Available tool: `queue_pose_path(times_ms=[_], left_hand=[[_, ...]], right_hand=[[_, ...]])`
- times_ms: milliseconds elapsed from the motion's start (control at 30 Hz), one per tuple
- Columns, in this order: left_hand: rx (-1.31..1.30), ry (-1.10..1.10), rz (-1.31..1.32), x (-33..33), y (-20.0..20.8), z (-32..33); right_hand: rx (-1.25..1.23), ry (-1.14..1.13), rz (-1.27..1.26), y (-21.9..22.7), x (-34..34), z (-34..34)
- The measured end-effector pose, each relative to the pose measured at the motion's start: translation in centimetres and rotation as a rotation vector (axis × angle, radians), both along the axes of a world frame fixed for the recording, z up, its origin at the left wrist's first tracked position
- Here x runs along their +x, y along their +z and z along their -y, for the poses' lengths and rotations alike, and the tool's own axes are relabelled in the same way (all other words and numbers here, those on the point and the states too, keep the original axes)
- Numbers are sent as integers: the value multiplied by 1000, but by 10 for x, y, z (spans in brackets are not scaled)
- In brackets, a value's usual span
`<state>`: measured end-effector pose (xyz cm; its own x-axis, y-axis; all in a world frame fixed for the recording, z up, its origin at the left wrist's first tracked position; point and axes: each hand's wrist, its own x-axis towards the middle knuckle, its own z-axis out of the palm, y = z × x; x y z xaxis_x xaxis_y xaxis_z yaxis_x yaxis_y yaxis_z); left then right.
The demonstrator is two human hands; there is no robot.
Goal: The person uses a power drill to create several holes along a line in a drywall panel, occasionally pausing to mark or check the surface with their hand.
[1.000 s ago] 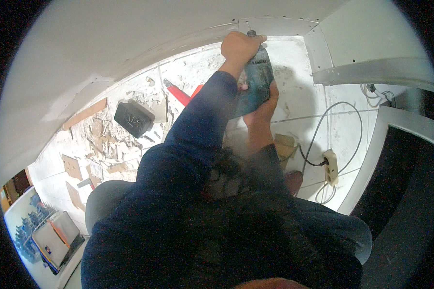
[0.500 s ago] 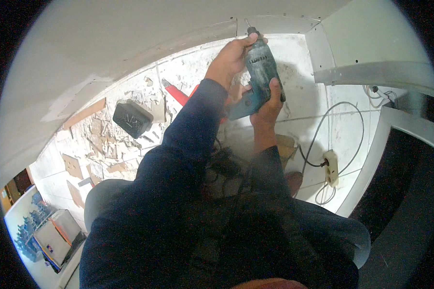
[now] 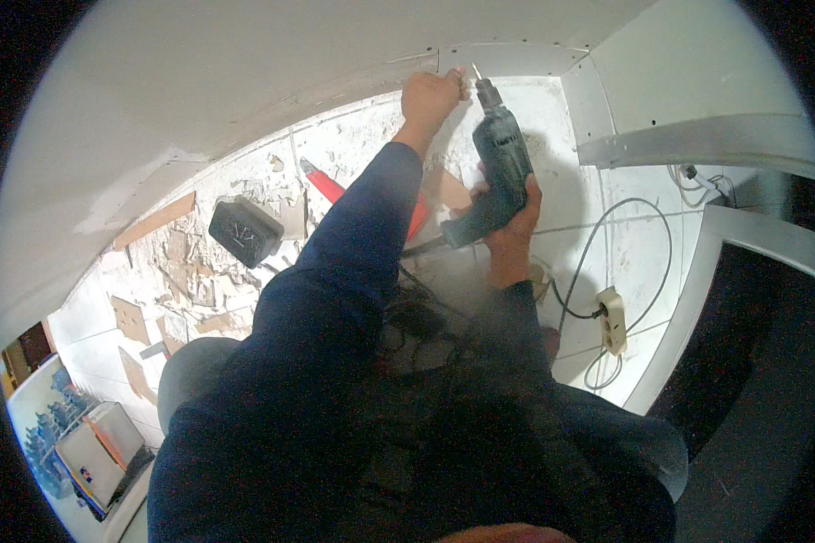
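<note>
My right hand (image 3: pixel 513 222) is wrapped round the grip of a dark green power drill (image 3: pixel 503 158). The drill points away from me, its thin bit close to the low edge of the white wall panel (image 3: pixel 503 60). Just left of the bit, my left hand (image 3: pixel 430 98) has its fingertips pinched together at the panel's edge; whatever they hold, if anything, is too small to make out. Left of my left forearm sits a dark box (image 3: pixel 244 232) with several small screws on it. A red-handled cutting tool (image 3: pixel 321 183) lies partly under that forearm.
Torn scraps and dust (image 3: pixel 190 271) cover the tiled floor on the left. A cream power strip (image 3: pixel 612 321) with a looping black cable (image 3: pixel 668 244) lies at the right, beside a white-framed dark panel (image 3: pixel 743 308). Bags (image 3: pixel 104 452) stand at the lower left.
My left hand has let go of the drill's front and moved left to the panel edge, fingers pinched. The drill, in my right hand, has come slightly back and to the right.
</note>
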<state>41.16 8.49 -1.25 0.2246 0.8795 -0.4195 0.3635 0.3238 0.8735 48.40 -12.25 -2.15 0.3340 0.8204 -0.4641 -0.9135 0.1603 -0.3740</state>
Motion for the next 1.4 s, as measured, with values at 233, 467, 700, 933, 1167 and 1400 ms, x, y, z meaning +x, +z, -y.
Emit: queue_pose_path(times_ms=[233, 467, 700, 933, 1167, 1400], left_hand=[[556, -34, -634, -4, 5, -27], [663, -89, -696, -21, 9, -28], [553, 13, -770, -52, 20, -26], [568, 59, -673, -64, 16, -26], [-57, -720, -535, -86, 47, -60], [-160, -1083, -1218, -219, 121, -93]], right_hand=[[64, 90, -83, 4, 9, 21], [46, -22, -110, -9, 18, 34], [79, -40, -15, -3, 24, 42], [81, 9, 18, 10, 25, 45], [-126, 301, 141, 17, 10, 28], [-247, 716, 391, 53, -80, -30]])
